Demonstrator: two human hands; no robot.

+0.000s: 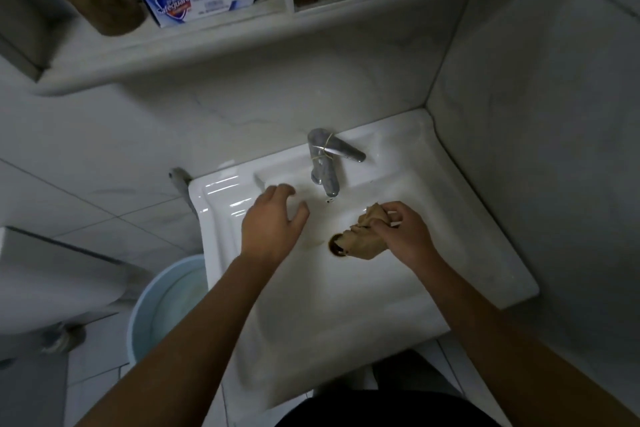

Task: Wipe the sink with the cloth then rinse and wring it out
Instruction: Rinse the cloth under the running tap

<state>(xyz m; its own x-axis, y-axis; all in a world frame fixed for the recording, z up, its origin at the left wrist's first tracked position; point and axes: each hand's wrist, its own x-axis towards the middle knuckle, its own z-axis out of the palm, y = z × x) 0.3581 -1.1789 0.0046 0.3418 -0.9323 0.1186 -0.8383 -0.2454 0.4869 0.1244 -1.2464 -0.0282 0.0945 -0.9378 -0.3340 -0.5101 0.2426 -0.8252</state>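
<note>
**Cloth** — brown, bunched into a wad, low in the basin directly over the drain, one end draped across the hole's edge.

**Right hand**: fingers and thumb curled round the wad's upper end, gripping it.

**Left hand**: holds nothing. Fingers are spread and loosely bent, hovering over the back-left of the basin, near the tap but apart from it.

**Likely faults:**
- A slack grip could let the hanging end slip into the drain, where no strainer is visible.
- No water shows at the spout, so the rinse probably needs the lever. A rubber band is wound round the tap (purpose unclear) and may hinder it.
- A sudden full flow could splash over the shallow rim.
- Wringing off-centre would drip on the floor.
- The brownish mark left of the drain may get missed.

**Surroundings:**
- Sink: white, set in a tiled corner. The wall sits close on the right and would cramp that elbow.
- Bucket: pale blue, on the floor beside the sink's left edge.
- Shelf: above the tap, carrying a soap box — well clear of both hands.
</note>
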